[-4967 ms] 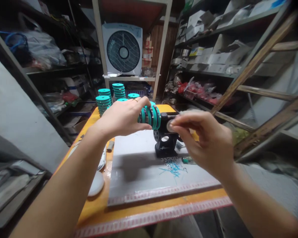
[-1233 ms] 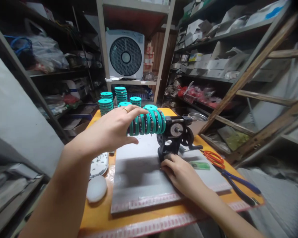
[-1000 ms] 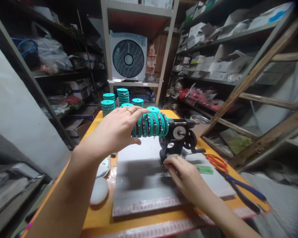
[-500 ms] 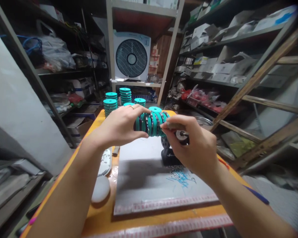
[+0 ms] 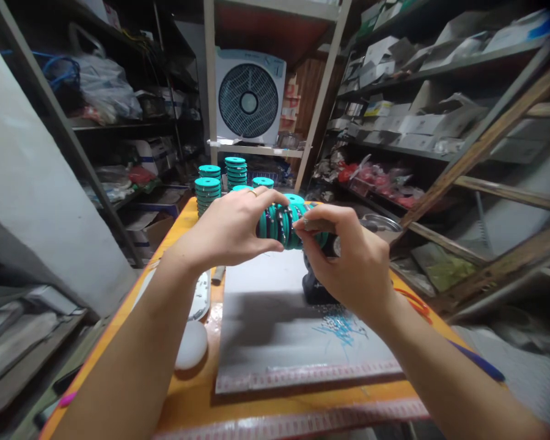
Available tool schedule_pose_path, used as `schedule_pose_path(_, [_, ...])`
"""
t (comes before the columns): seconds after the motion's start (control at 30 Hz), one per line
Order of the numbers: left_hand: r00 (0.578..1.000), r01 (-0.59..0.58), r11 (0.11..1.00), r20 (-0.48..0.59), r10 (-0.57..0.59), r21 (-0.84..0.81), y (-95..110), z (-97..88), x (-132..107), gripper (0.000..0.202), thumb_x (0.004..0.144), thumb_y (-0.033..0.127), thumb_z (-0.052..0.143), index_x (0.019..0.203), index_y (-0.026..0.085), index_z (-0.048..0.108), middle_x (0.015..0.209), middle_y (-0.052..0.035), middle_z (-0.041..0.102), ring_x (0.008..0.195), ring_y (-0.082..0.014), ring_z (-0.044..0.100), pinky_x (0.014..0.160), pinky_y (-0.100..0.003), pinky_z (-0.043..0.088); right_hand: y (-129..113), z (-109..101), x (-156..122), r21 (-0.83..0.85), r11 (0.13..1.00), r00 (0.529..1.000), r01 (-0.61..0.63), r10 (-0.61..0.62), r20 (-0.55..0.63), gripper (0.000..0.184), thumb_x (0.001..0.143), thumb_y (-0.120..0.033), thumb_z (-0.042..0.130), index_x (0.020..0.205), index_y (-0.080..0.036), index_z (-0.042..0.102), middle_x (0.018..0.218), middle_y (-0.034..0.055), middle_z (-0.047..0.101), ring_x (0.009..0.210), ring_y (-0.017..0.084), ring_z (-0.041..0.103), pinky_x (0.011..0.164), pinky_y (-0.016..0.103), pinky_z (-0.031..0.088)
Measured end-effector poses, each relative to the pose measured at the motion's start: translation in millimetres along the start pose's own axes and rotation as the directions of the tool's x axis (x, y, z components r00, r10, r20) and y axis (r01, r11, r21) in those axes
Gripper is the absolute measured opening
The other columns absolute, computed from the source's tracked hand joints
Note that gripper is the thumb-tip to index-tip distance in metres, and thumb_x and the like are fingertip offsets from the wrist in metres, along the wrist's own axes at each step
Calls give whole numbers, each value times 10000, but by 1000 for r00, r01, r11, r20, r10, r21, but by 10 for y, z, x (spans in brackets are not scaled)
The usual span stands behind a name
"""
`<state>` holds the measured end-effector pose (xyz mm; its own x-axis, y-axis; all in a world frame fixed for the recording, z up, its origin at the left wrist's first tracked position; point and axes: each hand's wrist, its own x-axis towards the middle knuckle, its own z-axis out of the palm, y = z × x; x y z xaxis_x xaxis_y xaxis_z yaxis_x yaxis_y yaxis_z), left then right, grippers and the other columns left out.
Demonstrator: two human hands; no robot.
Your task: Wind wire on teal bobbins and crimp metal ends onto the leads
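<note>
Right now, tight work at the row of teal spools!

Right hand: thumb and forefinger pinched against the row, whatever's between them too hidden to tell. Left hand, half-open, wraps the row's left end. The row lies sideways by the black stand, blue bits scattered below on the grey board, upright spool stacks behind.

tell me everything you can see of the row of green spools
The row of spools is a line of round teal discs, plastic by the look, set on edge side by side, with dark bands and small shiny bits between them. It lies sideways above the pale board. The left hand wraps its left end; the right hand pinches at its front, hiding part of the right end.
</note>
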<state>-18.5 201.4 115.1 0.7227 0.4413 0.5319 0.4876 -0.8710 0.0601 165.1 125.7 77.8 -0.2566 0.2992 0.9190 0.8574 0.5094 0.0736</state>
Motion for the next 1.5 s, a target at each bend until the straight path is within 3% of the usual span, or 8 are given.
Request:
schedule_pose_path(0.17, [1000, -1, 1000, -5, 1, 13, 10, 13, 5, 590, 728, 396, 737, 1242, 210, 515, 1209, -58, 631, 1089, -278, 583, 884, -373, 453, 34, -21, 2, -37, 996, 996, 76, -74, 59, 187, 866, -86, 598, 983, -216, 531, 858, 18, 690, 743, 160, 676, 706, 268, 535])
schedule_pose_path(0.37, [997, -69, 998, -17, 69, 8, -30, 20, 3, 537, 755, 402, 724, 1223, 223, 531, 1179, -43, 631, 1056, -257, 584, 887, -359, 442, 92, -72, -11, -44, 988, 985, 147, -142, 102, 225, 857, -70, 607, 1001, -224, 527, 876, 12, 700, 755, 156, 679, 700, 261, 541])
schedule_pose_path(0.67, [999, -49, 999, -19, 49, -2, -42, 37, 0, 550, 758, 410, 714, 1244, 240, 520, 1197, -39, 619, 1059, -258, 571, 893, -366, 443, 105, -59, 11, -34, 975, 967, 219, -212, 138, 254, 859, -16, 573, 1025, -202, 525, 861, 33, 703, 847, 163, 680, 774, 260, 550])
schedule_pose_path(0.93, [997, -67, 998, -34, 67, 5, -57, 50, 6, 513, 775, 424, 686, 1228, 245, 524, 1154, -40, 637, 1021, -252, 598, 849, -358, 457, 157, -63, -54, -78, 925, 912, 373, -350, 212, 292, 853, 7, 564, 1100, -147, 557, 798, 61, 677, 1005, 229, 658, 858, 325, 564])
schedule_pose_path(1.13, [999, -47, 999, -27, 47, 9, -51, 39, 2, 529, 752, 401, 711, 1219, 231, 528, 1149, -62, 634, 1053, -263, 585, 875, -370, 457, 207, -63, -158, -37, 945, 935, 324, -313, 168, 406, 835, -35, 650, 1228, -103, 575, 1226, 178, 621, 1162, 264, 587, 1010, 392, 515])
schedule_pose_path(1.27, [999, -46, 999, -26, 46, 7, -31, 33, -5, 516, 763, 391, 701, 1224, 231, 534, 1122, -61, 645, 1042, -262, 588, 865, -369, 461, 258, -42, -206, 0, 930, 914, 366, -360, 187, 433, 828, -25, 657, 1250, -86, 582, 1215, 184, 631, 1237, 307, 529, 1026, 455, 513])
schedule_pose_path(1.5, [998, -60, 998, -32, 61, 7, -52, 55, 7, 533, 745, 391, 717, 1218, 225, 535, 1157, -58, 645, 1051, -262, 595, 892, -374, 458, 321, -62, -241, -52, 897, 867, 440, -409, 284, 572, 851, -40, 642, 1390, -44, 451, 1338, 205, 548, 1322, 323, 432, 1100, 457, 452])
